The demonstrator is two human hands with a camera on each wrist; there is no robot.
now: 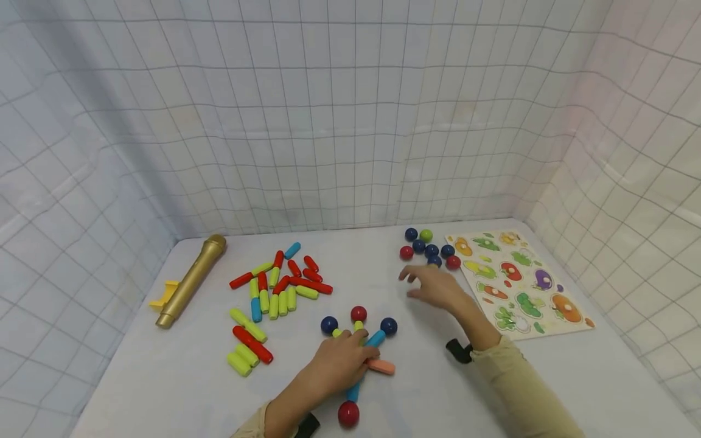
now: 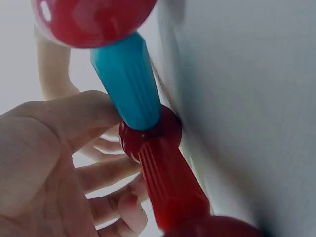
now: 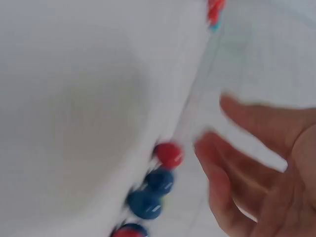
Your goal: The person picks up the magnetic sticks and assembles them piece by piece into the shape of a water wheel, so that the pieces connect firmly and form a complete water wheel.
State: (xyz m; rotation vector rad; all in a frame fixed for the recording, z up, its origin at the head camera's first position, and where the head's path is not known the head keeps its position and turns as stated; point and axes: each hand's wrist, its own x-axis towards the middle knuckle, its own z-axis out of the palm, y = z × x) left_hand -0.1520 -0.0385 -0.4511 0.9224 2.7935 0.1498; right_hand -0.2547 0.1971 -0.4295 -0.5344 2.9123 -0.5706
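Observation:
My left hand [image 1: 339,360] grips the middle of a magnetic ball-and-stick model [image 1: 353,392] on the table near the front. Thumb and fingers lie round its central red ball [image 2: 168,131], which the hand hides in the head view. Blue, green, red and salmon rods spread from that centre, some tipped with balls: blue ones at left and right, a red ball [image 1: 358,313] behind and another red ball [image 1: 348,414] in front. Holding nothing, my right hand [image 1: 435,287] is above the table, fingers loosely bent, just in front of a cluster of loose balls [image 1: 431,250].
Loose red, green and blue rods [image 1: 282,301] lie in groups on the left. Farther left, a gold microphone [image 1: 191,283] rests across a yellow piece [image 1: 163,296]. A vegetable puzzle board [image 1: 517,280] lies at the right. White gridded curtains [image 1: 350,121] enclose the table.

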